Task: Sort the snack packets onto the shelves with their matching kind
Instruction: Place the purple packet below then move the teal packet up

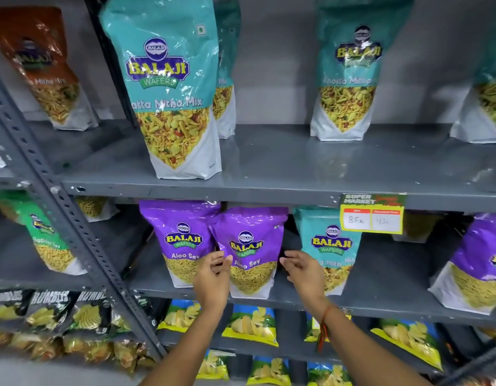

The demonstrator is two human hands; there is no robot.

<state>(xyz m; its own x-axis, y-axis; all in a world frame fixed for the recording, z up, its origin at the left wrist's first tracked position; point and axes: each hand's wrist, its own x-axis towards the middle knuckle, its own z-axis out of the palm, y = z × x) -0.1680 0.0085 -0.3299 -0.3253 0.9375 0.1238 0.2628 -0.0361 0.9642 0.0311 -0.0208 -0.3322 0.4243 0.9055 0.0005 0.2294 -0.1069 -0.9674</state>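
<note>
1. The glossy purple plastic Aloo Sev packet (248, 250) stands upright on the grey metal middle shelf (380, 296), long axis vertical, overlapping a second purple Aloo Sev packet (180, 240) on its left.
2. The left hand (213, 277) is at the packet's left edge, fingers loosely curled and possibly touching; the right hand (302, 270) is just beside its right edge, fingers half open and holding nothing.
3. The packet lies directly between the hands, about equally near each.
4. A teal Khatta Mitha Mix packet (329, 249) stands to the right, likely misplaced.

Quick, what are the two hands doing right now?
Left hand: open, fingers at the left edge of the purple Aloo Sev packet, not gripping.
Right hand: open, beside its right edge, empty.
</note>
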